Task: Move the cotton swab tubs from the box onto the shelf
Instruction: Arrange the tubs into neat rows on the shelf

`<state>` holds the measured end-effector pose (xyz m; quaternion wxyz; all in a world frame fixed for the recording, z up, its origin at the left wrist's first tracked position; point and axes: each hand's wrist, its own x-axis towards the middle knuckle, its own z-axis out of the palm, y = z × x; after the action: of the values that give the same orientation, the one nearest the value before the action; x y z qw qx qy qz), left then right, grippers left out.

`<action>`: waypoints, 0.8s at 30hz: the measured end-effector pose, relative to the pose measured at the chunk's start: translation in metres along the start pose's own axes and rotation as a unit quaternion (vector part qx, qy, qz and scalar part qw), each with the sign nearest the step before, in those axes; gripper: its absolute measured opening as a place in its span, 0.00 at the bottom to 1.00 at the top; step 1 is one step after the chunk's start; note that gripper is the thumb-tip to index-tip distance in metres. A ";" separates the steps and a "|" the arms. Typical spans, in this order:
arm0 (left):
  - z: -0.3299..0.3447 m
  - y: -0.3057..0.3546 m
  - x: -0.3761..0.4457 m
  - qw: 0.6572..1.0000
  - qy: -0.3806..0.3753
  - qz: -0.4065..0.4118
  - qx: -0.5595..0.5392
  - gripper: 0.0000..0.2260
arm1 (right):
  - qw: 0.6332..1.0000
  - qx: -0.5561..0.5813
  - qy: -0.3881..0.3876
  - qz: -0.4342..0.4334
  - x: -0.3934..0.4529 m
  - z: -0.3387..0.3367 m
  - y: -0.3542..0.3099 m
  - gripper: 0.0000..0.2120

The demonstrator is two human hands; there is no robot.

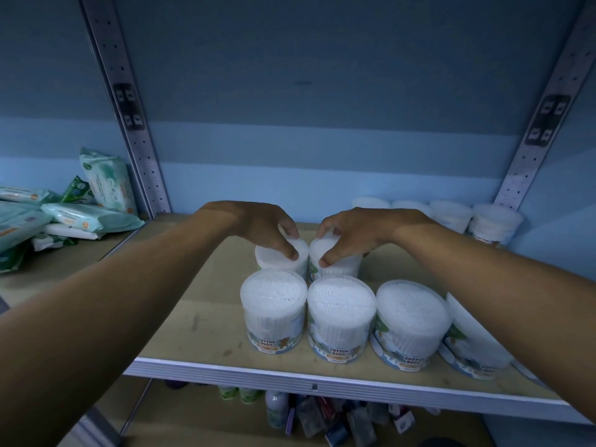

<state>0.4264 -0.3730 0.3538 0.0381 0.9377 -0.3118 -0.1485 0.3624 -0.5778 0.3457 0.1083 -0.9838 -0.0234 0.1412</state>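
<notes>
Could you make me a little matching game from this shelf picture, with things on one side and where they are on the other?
Things:
1. left hand
2. wipes packs
3. front tubs
4. back tubs

Places:
A. far right, against the wall
B. next bay, to the left
C. on a tub lid in the second row
D. along the shelf edge

Pairs: 1-C, 2-B, 3-D, 4-A

We counted ten cotton swab tubs on the shelf (200,317): four in the front row (342,321), two in the second row (283,256) and four at the back right (451,214). Two hands were there, the left hand (258,225) and the right hand (361,233).
</notes>
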 end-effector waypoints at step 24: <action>0.005 -0.009 -0.007 0.998 -0.055 0.025 0.002 0.46 | 0.997 0.015 -0.070 0.006 -0.011 -0.007 -0.003 0.50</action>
<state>0.4248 -0.3615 0.3495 0.0226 0.9202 -0.3370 -0.1977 0.3533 -0.5773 0.3559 0.1201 -0.9699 -0.0230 0.2108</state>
